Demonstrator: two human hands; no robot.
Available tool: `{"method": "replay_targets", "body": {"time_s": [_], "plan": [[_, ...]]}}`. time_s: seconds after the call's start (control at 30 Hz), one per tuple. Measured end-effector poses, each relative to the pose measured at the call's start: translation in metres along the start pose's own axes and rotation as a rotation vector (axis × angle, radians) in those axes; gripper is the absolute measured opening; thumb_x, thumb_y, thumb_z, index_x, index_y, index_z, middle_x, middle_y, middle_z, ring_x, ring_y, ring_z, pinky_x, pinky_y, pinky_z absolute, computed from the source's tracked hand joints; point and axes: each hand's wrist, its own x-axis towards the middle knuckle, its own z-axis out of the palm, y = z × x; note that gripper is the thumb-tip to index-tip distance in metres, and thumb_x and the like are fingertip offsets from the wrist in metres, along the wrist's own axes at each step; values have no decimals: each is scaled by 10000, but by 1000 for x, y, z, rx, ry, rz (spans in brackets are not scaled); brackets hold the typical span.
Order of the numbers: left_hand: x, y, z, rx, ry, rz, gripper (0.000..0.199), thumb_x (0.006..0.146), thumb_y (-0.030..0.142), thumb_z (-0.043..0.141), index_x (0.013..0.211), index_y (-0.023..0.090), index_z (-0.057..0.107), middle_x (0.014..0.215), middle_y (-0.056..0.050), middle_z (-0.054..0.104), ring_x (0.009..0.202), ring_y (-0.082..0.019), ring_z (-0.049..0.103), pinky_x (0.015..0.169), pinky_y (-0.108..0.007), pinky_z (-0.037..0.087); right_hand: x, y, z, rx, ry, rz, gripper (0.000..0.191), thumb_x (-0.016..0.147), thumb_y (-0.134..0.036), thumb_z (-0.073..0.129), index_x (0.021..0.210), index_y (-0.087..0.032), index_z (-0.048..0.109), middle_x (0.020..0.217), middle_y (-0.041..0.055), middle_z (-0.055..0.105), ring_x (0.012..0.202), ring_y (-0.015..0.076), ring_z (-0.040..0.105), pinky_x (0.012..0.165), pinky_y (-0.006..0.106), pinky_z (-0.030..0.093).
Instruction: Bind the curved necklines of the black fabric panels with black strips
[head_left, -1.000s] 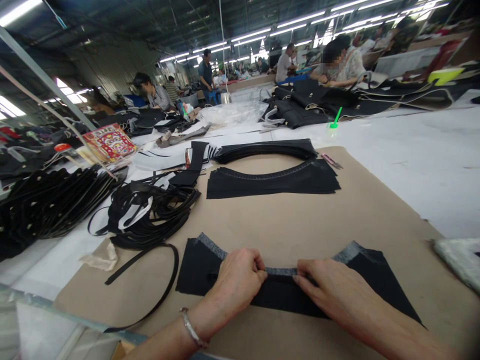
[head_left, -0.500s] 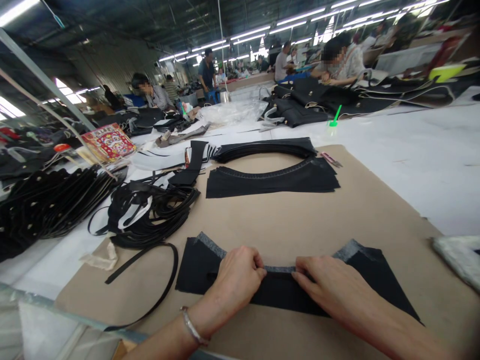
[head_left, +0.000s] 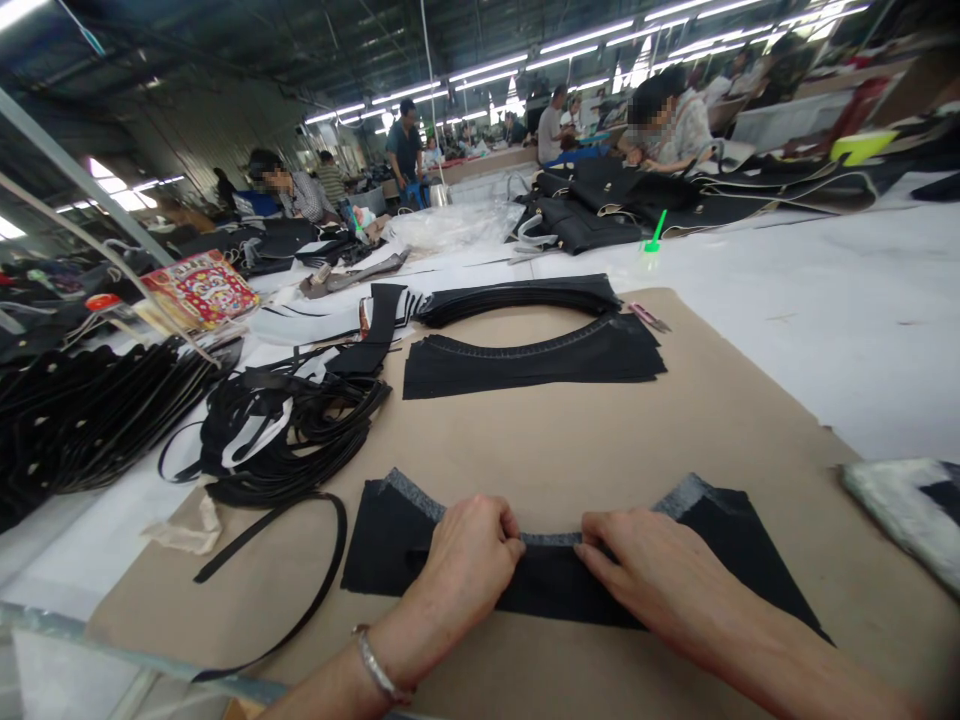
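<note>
A black fabric piece (head_left: 551, 595) with a curved top edge lies flat on the brown board in front of me. A grey strip (head_left: 551, 539) runs along that curve, partly covered by my hands. My left hand (head_left: 472, 560) is closed, its thumb and fingers pinching the curved edge left of the middle. Just to the right, my right hand (head_left: 652, 570) pinches the same edge, also closed. A short stretch of edge shows between the two hands.
Beyond lie stacked black curved pieces (head_left: 525, 370), with small snips (head_left: 649, 318) beside them. To the left are a coil of black strips (head_left: 322, 460) and a loose strip (head_left: 339, 560). A pale block (head_left: 900, 510) stands at the right. Co-workers sit across the table.
The whole scene has shifted slightly left in view as my head turned. Both hands keep pinching the fabric's edge at nearly the same spots.
</note>
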Motion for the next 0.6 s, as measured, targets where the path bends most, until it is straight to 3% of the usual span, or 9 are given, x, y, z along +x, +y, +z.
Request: {"method": "replay_targets", "body": {"time_s": [0.27, 0.6], "plan": [[2, 1, 0, 17, -16, 22, 51, 734, 172, 612, 730, 185, 662, 655, 12, 634, 642, -139, 565, 579, -240, 311, -1, 0, 1, -29, 70, -45, 252, 883, -218, 480, 723, -176, 670, 703, 101, 696, 706, 274, 685, 539, 288, 364], [3, 3, 2, 42, -10, -32, 38, 729, 164, 640, 730, 195, 661, 652, 25, 612, 636, -134, 546, 574, -242, 272, 3, -2, -1, -42, 31, -23, 197, 858, -233, 532, 774, -174, 700, 757, 123, 706, 773, 309, 694, 600, 323, 461]]}}
